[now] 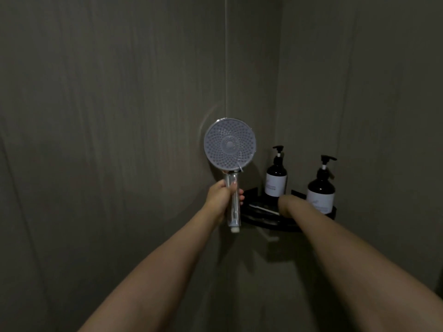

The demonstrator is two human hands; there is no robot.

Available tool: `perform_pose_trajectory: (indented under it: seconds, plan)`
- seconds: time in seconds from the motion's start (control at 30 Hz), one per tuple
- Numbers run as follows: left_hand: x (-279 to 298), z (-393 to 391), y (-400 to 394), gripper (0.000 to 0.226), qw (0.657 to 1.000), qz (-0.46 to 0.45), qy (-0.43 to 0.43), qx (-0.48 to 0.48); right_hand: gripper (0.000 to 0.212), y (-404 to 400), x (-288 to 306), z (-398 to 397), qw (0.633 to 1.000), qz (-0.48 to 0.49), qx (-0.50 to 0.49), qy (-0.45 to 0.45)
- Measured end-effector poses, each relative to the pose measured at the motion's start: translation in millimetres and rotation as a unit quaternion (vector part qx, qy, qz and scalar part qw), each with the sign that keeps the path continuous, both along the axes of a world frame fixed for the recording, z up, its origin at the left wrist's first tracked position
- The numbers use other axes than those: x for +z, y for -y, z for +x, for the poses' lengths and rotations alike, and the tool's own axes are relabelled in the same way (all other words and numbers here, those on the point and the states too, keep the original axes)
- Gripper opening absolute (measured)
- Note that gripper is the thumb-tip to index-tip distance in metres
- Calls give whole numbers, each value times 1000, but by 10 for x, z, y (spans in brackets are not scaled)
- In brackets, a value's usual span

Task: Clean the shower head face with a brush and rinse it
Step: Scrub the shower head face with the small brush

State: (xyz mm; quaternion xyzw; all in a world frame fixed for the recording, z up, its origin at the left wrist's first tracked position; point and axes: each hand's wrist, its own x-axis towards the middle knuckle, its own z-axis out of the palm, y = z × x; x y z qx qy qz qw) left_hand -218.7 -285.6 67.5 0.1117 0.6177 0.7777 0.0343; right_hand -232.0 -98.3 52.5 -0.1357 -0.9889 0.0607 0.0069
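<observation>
At the shower corner, left hand (221, 195) grips the shower head (229, 144) by its handle, upright, round face toward the camera, in front of the grey wall (119, 92). Right hand (284, 203) reaches onto the black corner shelf (259, 221); fingers hidden, can't tell its grip. White brush (263, 210) lies on shelf, two pump bottles (276, 178) behind.

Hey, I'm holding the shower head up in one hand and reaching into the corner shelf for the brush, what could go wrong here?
Your right hand is reaching between two pump bottles on the small corner shelf; a nudge could tip one off. The white brush lies low behind the shelf's rim, so it may be awkward to pinch in this dim light. Your left hand grips the shiny handle of the shower head alone; if wet, it might slip.
</observation>
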Motion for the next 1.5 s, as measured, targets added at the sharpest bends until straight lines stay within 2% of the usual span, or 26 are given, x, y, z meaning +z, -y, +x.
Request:
perform_pose_trajectory:
  seconds: [0.23,0.43,0.5,0.57,0.63,0.7,0.8,0.87,0.97,1.03,1.13,1.2,1.27,1.3,1.37,1.43,1.5]
  plan:
    - [-11,-24,95,17,999,-38,3,5,34,46,73,3,998,23,11,65]
    - [-87,92,65,18,999,-51,-5,9,31,89,133,257,994,-45,-7,-95]
    - [-118,181,35,18,998,-54,-3,11,31,102,172,419,973,-106,-25,-201]
    - [-149,274,12,18,998,-64,-1,15,21,78,267,600,943,-153,-34,-294]
    - [-174,375,-15,18,997,-80,0,17,21,58,413,764,923,-202,-17,-328]
    - [-202,477,-63,20,996,-92,3,16,31,91,566,901,911,-235,22,-337]
    - [-238,622,-170,22,994,-105,1,13,23,263,717,1077,906,-238,106,-333]
    - [-249,720,-238,23,994,-107,-1,13,24,371,763,1157,912,-237,151,-298]
    - [-244,849,-288,22,995,-94,-1,13,31,437,791,1255,915,-249,167,-270]
    - [-226,902,-288,23,996,-88,-2,19,34,454,783,1314,918,-257,161,-255]
    - [-208,949,-247,22,996,-86,-10,26,29,443,770,1371,941,-227,136,-209]
    - [-208,968,-190,22,995,-89,-16,36,31,322,820,1347,942,-218,47,-249]
    - [-217,984,-124,23,995,-91,-17,48,37,155,883,1361,911,-266,-24,-313]
    - [-212,990,-97,23,995,-89,-16,50,38,101,907,1371,905,-264,-27,-333]
    - [-196,999,-62,22,995,-89,-15,49,38,153,948,1439,920,-228,29,-316]
    - [-173,1003,-68,23,995,-90,-18,49,37,382,961,1548,938,-149,116,-291]
    - [-152,1009,-107,24,994,-95,-24,51,37,646,918,1570,940,-111,171,-273]
